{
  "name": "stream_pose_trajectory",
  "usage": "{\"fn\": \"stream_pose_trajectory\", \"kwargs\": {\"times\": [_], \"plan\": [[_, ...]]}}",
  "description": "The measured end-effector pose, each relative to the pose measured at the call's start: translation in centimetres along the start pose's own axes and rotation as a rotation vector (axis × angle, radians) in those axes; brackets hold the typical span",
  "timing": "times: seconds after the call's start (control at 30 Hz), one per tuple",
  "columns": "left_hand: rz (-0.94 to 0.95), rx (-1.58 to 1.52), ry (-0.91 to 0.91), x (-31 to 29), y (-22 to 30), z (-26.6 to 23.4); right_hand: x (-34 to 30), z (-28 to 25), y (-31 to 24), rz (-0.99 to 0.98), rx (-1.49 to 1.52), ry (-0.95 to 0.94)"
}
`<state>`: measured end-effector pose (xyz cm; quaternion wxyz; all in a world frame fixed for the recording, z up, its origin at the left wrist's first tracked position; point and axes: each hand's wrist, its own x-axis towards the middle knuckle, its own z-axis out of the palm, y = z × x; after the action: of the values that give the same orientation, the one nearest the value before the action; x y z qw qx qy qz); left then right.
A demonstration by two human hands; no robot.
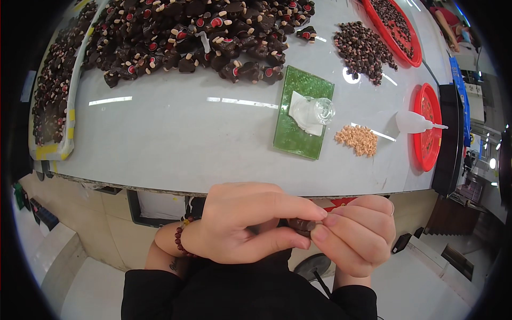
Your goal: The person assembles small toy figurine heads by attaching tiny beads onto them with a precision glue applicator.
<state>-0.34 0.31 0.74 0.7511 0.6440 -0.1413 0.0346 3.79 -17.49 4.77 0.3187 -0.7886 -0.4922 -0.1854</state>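
Just in front of the table's near edge, both my hands meet at a small dark brown moulded piece (302, 226). My left hand (248, 221) is closed, pinching it between thumb and fingers. The fingers of my right hand (360, 234) are curled, with thumb and forefinger pressed together at the piece's right end. Whether a tiny part sits between those right fingertips is hidden. Beyond my hands, a small heap of tan bits (356, 141) lies on the table. Beside it, a clear glass cup (323, 111) and a folded white tissue (304, 114) rest on a green board (288, 130).
A large pile of dark brown pieces with red and tan parts (213, 40) covers the far left. A tray (68, 125) of similar pieces stands leftmost. Small dark bits (360, 50) lie near a red tray (415, 53). A white squeeze bottle (413, 122) is by another red tray (438, 138).
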Motion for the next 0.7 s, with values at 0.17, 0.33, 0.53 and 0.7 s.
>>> {"fn": "stream_pose_trajectory", "kwargs": {"times": [0.17, 0.33, 0.53, 0.7], "plan": [[0.049, 0.034, 0.025, 0.03, -0.12, 0.14, 0.01, 0.15, 0.06, -0.015, -0.02, 0.0], [0.048, 0.074, -0.001, -0.07, 0.06, -0.16, -0.1, 0.41, -0.01, -0.022, -0.019, 0.02], [0.04, 0.055, 0.006, -0.01, -0.18, -0.16, -0.1, 0.25, -0.05, -0.007, -0.009, 0.011], [0.061, -0.023, 0.01, -0.11, -0.79, 0.03, -0.05, 0.09, -0.18, 0.008, -0.003, 0.007]]}}
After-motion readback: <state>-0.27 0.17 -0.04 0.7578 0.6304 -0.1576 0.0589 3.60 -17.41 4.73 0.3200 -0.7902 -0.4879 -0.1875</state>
